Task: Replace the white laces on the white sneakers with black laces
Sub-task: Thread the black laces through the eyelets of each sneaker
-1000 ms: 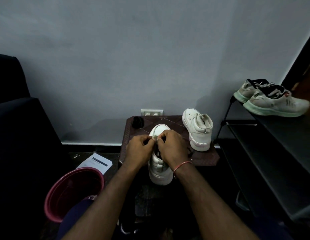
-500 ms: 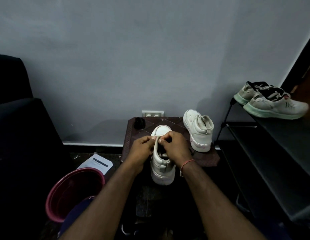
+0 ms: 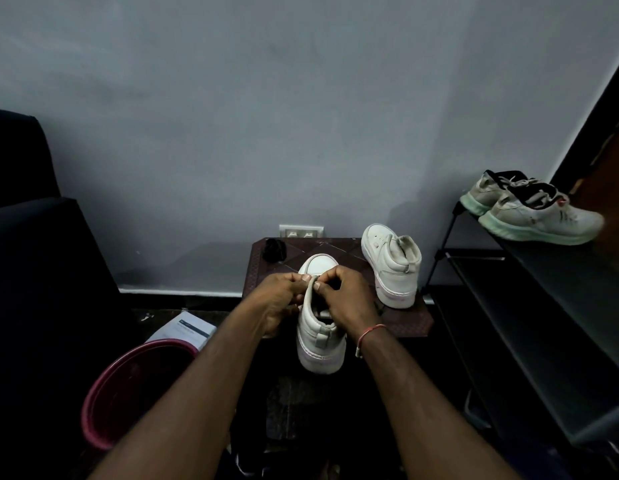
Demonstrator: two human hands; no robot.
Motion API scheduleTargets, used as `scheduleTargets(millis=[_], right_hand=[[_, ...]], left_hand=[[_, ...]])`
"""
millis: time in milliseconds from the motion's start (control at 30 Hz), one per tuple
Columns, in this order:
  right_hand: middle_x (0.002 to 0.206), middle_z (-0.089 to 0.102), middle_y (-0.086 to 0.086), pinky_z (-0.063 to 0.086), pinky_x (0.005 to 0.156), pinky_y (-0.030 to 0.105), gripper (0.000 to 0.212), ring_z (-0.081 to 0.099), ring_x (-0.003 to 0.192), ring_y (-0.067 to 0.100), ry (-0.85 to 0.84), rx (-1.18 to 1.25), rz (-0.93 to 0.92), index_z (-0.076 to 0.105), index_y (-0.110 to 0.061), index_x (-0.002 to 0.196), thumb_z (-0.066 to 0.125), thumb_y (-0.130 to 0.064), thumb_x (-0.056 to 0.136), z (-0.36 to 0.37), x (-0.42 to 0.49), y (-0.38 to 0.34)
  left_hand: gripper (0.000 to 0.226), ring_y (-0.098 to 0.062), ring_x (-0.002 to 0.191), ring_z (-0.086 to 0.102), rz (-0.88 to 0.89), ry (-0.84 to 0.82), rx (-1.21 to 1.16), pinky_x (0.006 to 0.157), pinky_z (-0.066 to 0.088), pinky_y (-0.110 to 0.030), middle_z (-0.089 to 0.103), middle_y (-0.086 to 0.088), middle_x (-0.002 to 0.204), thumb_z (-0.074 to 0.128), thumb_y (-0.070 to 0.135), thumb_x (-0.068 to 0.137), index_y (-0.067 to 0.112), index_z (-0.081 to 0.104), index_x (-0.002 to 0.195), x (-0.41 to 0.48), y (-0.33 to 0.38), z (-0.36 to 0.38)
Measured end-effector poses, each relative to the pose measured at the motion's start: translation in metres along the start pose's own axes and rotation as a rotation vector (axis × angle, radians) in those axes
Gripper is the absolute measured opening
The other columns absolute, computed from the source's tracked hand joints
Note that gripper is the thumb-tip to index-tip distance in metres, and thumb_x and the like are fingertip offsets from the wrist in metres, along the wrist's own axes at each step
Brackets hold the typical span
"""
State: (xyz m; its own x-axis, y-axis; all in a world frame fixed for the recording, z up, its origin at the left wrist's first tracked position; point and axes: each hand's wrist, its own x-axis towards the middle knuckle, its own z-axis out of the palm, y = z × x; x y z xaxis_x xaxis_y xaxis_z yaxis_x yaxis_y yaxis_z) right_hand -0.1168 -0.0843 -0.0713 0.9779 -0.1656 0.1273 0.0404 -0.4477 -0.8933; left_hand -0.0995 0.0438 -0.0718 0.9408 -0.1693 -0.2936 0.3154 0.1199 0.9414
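Progress looks early to middling, judged from how things lie. Both hands meet over the near sneaker (image 3: 320, 344), which stands at the front edge of the surface (image 3: 412, 323) with its heel toward the person. The left hand (image 3: 280, 299) and right hand (image 3: 349, 296) have their fingers (image 3: 306, 278) curled in, pinching a pale strip (image 3: 313, 282) at the front of the shoe's opening. Whether that strip is a white lace or the tongue's edge is too small to tell. No black lace shows on this shoe below the fingers.

A dark bundle (image 3: 274, 249), probably the black laces, lies beyond the fingers and to their left, apart from both shoes. The second sneaker (image 3: 393, 265) stands to the right of the fingers and slightly beyond them, heel toward the person. Its lacing is too dim to read. Threading black laces into both shoes likely remains to be done.
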Motion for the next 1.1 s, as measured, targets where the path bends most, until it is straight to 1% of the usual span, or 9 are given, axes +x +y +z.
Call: scheduleTargets(millis=[167, 400, 500, 600, 767, 833, 933, 1033, 1100], right_hand=[[0.078, 0.065, 0.002, 0.058, 0.058, 0.044, 0.007, 0.060, 0.059, 0.012, -0.036, -0.026, -0.028, 0.063, -0.013, 0.081, 0.067, -0.009, 0.086, -0.002, -0.002, -0.003], [0.080, 0.067, 0.004, 0.058, 0.064, 0.047, 0.018, 0.067, 0.068, 0.025, -0.047, -0.063, -0.028, 0.056, -0.022, 0.074, 0.065, -0.012, 0.086, 0.000, -0.002, 0.004], [0.082, 0.068, 0.002, 0.057, 0.070, 0.045, 0.022, 0.066, 0.074, 0.021, -0.032, -0.071, -0.045, 0.055, -0.025, 0.072, 0.066, -0.012, 0.085, 0.001, -0.001, 0.003], [0.084, 0.067, -0.002, 0.057, 0.072, 0.047, 0.022, 0.065, 0.080, 0.018, -0.029, -0.064, -0.048, 0.055, -0.026, 0.072, 0.067, -0.013, 0.084, 0.001, 0.000, 0.004], [0.082, 0.066, -0.002, 0.058, 0.067, 0.047, 0.023, 0.066, 0.077, 0.017, -0.024, -0.038, -0.048, 0.054, -0.025, 0.072, 0.067, -0.012, 0.085, -0.001, -0.002, 0.002], [0.082, 0.066, -0.002, 0.058, 0.065, 0.045, 0.021, 0.066, 0.075, 0.017, -0.028, -0.052, -0.048, 0.055, -0.024, 0.073, 0.067, -0.012, 0.085, -0.001, -0.002, 0.003], [0.079, 0.064, -0.003, 0.058, 0.064, 0.041, 0.022, 0.064, 0.070, 0.017, -0.033, -0.035, -0.042, 0.054, -0.024, 0.073, 0.066, -0.011, 0.086, -0.001, -0.001, 0.003], [0.078, 0.062, -0.006, 0.045, 0.058, 0.009, 0.019, 0.056, 0.064, 0.002, -0.036, -0.055, -0.063, 0.055, -0.022, 0.075, 0.065, -0.010, 0.086, -0.003, -0.001, 0.004], [0.078, 0.061, -0.007, 0.038, 0.057, 0.004, 0.014, 0.052, 0.067, -0.002, -0.034, -0.066, -0.086, 0.057, -0.018, 0.079, 0.066, -0.009, 0.086, -0.003, -0.001, 0.005]], left_hand=[[0.031, -0.021, 0.063, 0.057, 0.187, 0.058, 0.222, 0.064, 0.050, -0.031, 0.061, -0.014, 0.071, 0.044, 0.015, 0.102, 0.005, 0.059, 0.076, 0.001, 0.004, 0.009], [0.030, -0.003, 0.040, 0.040, 0.357, 0.043, -0.436, 0.041, 0.035, -0.016, 0.055, -0.003, 0.071, 0.033, 0.016, 0.105, 0.015, 0.041, 0.076, -0.015, 0.054, 0.008], [0.024, -0.010, 0.046, 0.049, 0.391, 0.125, 0.313, 0.047, 0.041, -0.023, 0.065, -0.007, 0.079, 0.041, 0.010, 0.102, 0.015, 0.043, 0.078, -0.019, 0.045, 0.003], [0.016, -0.027, 0.081, 0.062, 0.341, 0.163, 1.102, 0.064, 0.041, -0.026, 0.065, -0.009, 0.090, 0.052, 0.004, 0.089, 0.017, 0.047, 0.082, -0.014, 0.022, 0.001], [0.010, -0.031, 0.098, 0.062, 0.343, 0.138, 1.324, 0.072, 0.041, -0.028, 0.069, -0.013, 0.102, 0.056, 0.011, 0.091, 0.008, 0.062, 0.098, -0.008, 0.021, 0.002], [0.014, -0.031, 0.095, 0.064, 0.362, 0.131, 1.403, 0.069, 0.039, -0.027, 0.070, -0.012, 0.092, 0.054, 0.007, 0.091, 0.009, 0.067, 0.086, -0.009, 0.027, 0.002], [0.028, -0.026, 0.079, 0.064, 0.566, 0.215, 0.912, 0.066, 0.037, -0.023, 0.063, 0.000, 0.070, 0.053, 0.013, 0.091, 0.023, 0.058, 0.065, -0.011, 0.041, 0.001], [0.023, -0.021, 0.083, 0.067, 0.643, 0.098, -0.091, 0.079, 0.051, -0.034, 0.069, -0.009, 0.085, 0.046, 0.021, 0.100, 0.015, 0.057, 0.080, -0.025, 0.059, 0.007], [0.023, -0.016, 0.066, 0.064, 0.571, -0.048, -0.481, 0.069, 0.056, -0.031, 0.065, -0.005, 0.075, 0.040, 0.016, 0.102, 0.010, 0.054, 0.085, -0.034, 0.070, 0.013]])
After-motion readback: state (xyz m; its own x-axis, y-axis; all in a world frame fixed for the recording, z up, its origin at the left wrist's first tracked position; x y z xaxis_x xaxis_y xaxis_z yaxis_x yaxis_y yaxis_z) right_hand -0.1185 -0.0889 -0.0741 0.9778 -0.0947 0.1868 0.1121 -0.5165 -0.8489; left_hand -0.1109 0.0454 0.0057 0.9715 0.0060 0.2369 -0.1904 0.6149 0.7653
